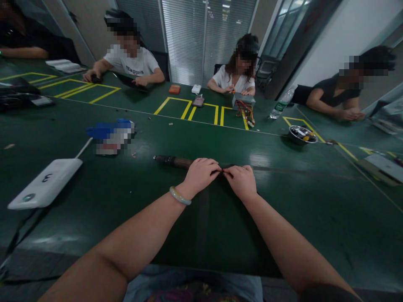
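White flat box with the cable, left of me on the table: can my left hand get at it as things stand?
Probably yes: only green tabletop shows between the left hand and the white flat box, though the fingers would have to leave the dark tube.

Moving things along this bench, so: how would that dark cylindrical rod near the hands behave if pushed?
The dark cylindrical rod looks round and straight, so it is probably stiff and may roll when pushed. The glossy green table looks smooth, so it might also slide easily.

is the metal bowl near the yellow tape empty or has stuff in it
Not empty: the metal bowl holds yellow and dark items inside its rim; too small to tell what they are.
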`<state>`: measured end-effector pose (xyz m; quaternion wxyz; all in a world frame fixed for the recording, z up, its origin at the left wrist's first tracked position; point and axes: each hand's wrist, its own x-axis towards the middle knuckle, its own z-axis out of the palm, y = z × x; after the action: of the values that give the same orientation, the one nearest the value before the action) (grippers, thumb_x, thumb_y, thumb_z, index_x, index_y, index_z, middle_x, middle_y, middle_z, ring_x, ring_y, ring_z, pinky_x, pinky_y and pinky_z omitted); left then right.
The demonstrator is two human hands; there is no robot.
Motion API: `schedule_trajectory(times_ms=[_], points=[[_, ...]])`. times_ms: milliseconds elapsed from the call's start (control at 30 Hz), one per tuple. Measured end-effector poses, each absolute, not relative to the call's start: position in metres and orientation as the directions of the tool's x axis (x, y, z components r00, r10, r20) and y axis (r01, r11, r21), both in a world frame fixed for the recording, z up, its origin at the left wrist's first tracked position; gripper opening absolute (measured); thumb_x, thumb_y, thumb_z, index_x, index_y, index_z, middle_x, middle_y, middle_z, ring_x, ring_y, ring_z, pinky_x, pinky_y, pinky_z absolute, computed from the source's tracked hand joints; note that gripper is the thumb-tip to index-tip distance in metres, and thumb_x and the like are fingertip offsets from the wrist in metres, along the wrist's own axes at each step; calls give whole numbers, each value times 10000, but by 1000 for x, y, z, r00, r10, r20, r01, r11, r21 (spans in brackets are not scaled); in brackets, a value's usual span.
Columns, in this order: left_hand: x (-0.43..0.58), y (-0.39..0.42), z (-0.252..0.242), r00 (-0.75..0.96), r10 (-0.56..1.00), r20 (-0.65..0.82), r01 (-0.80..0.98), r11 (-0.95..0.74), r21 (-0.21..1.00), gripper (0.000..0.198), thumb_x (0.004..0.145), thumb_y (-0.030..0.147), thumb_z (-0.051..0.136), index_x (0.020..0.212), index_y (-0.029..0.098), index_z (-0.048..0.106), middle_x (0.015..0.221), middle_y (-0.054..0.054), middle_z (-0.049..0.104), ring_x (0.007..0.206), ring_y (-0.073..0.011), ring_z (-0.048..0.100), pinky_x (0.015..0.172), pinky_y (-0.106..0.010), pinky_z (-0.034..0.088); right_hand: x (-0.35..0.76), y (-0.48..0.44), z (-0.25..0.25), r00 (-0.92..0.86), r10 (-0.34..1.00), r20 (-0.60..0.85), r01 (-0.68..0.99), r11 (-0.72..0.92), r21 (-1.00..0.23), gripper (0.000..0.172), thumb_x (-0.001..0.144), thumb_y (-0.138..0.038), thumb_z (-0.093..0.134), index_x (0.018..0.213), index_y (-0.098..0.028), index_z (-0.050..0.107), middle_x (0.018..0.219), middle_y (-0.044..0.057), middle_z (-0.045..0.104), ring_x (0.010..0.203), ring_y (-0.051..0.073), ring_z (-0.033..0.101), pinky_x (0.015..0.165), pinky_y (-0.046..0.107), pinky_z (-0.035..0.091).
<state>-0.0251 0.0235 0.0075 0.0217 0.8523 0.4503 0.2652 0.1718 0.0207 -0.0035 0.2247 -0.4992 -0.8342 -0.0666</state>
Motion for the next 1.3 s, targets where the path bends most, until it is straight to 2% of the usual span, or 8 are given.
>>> schedule_trajectory(times_ms=[100, 167, 367, 533, 733, 1067, 1300], points=[[-24, 23, 6, 454, 767, 454, 758, -600, 256, 187, 924, 282, 536, 1028, 283, 691, 1163, -4, 641, 1092, -190, 566, 1090, -463, 316, 174, 23, -5, -387, 807, 447, 861, 490, -138, 89, 927, -234, 607, 913, -218, 694, 912, 18, 709, 828, 182, 620, 816, 352, 301], [-24, 22, 5, 454, 766, 456, 759, -600, 252, 205, 925, 277, 529, 1050, 285, 691, 1182, -8, 637, 1105, -187, 567, 1104, -466, 308, 175, 24, -5, -389, 809, 441, 857, 493, -149, 91, 930, -235, 602, 926, -219, 692, 927, 17, 709, 842, 183, 621, 820, 354, 304], [-22, 21, 6, 438, 779, 448, 753, -590, 291, 211, 911, 239, 544, 1087, 261, 660, 1163, -10, 650, 1075, -188, 584, 1031, -433, 397, 175, 27, -6, -383, 827, 411, 843, 495, -211, 76, 929, -244, 601, 962, -226, 668, 952, 22, 711, 865, 194, 631, 845, 365, 309], [-22, 22, 9, 431, 788, 441, 737, -589, 331, 177, 903, 233, 552, 1059, 227, 636, 1083, -18, 667, 1012, -194, 595, 937, -400, 447, 175, 31, -7, -373, 833, 410, 827, 498, -260, 51, 916, -234, 619, 891, -217, 660, 911, 9, 712, 846, 189, 634, 846, 361, 317], [-23, 20, 11, 453, 783, 426, 736, -598, 317, 148, 888, 217, 571, 1024, 226, 628, 1073, -18, 651, 1016, -200, 578, 914, -387, 439, 176, 30, -7, -362, 826, 432, 823, 501, -268, 19, 891, -214, 654, 874, -218, 660, 904, -12, 704, 839, 181, 626, 830, 357, 311], [-24, 21, 12, 460, 798, 390, 754, -583, 304, 141, 897, 228, 555, 1010, 252, 635, 1083, -12, 643, 1015, -201, 576, 872, -382, 434, 177, 27, -6, -333, 833, 441, 829, 482, -283, 52, 902, -233, 630, 865, -219, 663, 900, 7, 704, 846, 194, 628, 846, 364, 307], [-23, 19, 12, 474, 786, 398, 755, -595, 276, 202, 902, 225, 541, 1082, 252, 628, 1163, -23, 629, 1078, -210, 559, 926, -400, 422, 176, 27, -4, -338, 838, 428, 842, 472, -260, 82, 912, -232, 604, 859, -215, 664, 910, 21, 706, 844, 199, 628, 839, 369, 307]])
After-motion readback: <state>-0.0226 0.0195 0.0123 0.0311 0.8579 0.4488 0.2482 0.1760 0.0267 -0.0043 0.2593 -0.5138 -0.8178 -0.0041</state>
